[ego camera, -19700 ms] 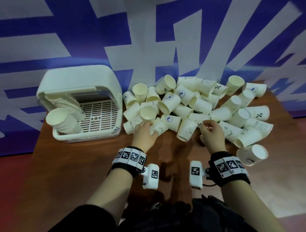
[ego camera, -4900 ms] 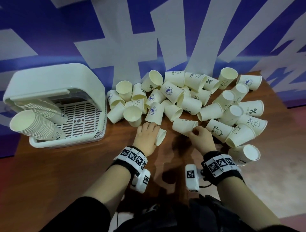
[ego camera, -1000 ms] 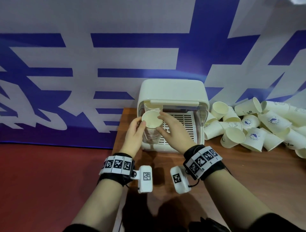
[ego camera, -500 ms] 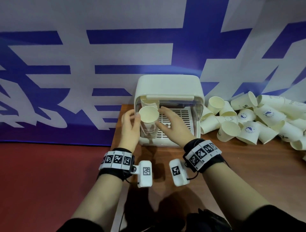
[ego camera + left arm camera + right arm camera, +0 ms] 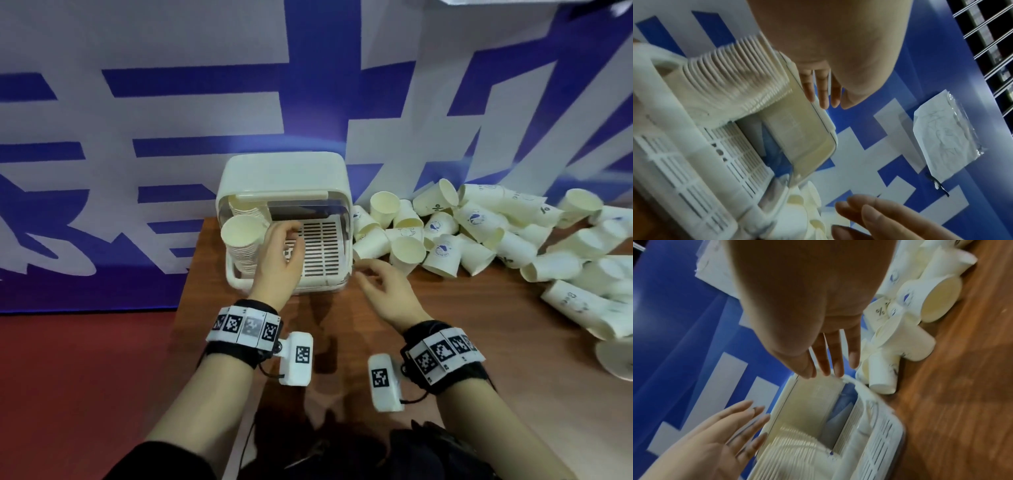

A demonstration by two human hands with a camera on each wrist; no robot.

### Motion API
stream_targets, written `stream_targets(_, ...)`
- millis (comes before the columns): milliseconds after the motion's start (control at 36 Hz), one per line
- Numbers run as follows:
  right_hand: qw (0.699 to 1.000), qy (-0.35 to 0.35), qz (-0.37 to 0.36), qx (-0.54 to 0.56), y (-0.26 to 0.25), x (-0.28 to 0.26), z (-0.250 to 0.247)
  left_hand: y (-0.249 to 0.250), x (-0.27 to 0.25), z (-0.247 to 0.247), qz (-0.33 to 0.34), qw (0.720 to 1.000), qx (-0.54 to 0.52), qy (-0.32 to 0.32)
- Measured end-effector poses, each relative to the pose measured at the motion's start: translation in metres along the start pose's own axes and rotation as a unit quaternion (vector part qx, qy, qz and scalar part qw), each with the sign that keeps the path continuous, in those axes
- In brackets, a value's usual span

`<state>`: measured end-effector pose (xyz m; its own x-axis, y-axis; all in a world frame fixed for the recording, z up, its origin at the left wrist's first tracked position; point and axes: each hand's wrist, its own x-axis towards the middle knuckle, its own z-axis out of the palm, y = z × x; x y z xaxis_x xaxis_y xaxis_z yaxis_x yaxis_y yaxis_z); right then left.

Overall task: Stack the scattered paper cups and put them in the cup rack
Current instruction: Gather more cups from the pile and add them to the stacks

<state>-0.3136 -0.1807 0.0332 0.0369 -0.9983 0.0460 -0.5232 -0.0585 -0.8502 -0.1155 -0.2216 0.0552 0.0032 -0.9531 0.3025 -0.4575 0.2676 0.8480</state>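
Note:
The white cup rack [image 5: 284, 178] stands at the table's back left corner with its lid up. A long stack of nested paper cups [image 5: 244, 240] leans in its left side, also seen as a ribbed stack [image 5: 731, 78] and as a stack [image 5: 797, 449]. My left hand [image 5: 291, 240] hovers over the rack's slatted floor just right of the stack, fingers relaxed and empty. My right hand [image 5: 370, 274] is above the table by the rack's front right corner, spread and empty. Several loose paper cups [image 5: 479, 236] lie in a heap to the right.
The brown table [image 5: 445, 342] ends just left of the rack, with red floor beyond. A blue and white banner [image 5: 205, 102] hangs right behind the rack and cups. More loose cups [image 5: 582, 308] reach towards the table's right front.
Both hands have let go of the cup stack, which now leans in the rack. The right hand has drawn back to the right, and the left has shifted to the right of the stack.

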Motion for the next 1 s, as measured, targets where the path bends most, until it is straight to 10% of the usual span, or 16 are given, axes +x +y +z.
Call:
stream_targets(444,0.988,0.101,0.111,0.027,0.081,-0.009,-0.120,0.028,-0.015,0.133,-0.152,0.983,-0.045,-0.090)
stream_targets(1000,0.951,-0.011,0.087,-0.295,0.153,0.033,-0.146,0.012,0.005,0.236,-0.167,0.976,0.064,-0.123)
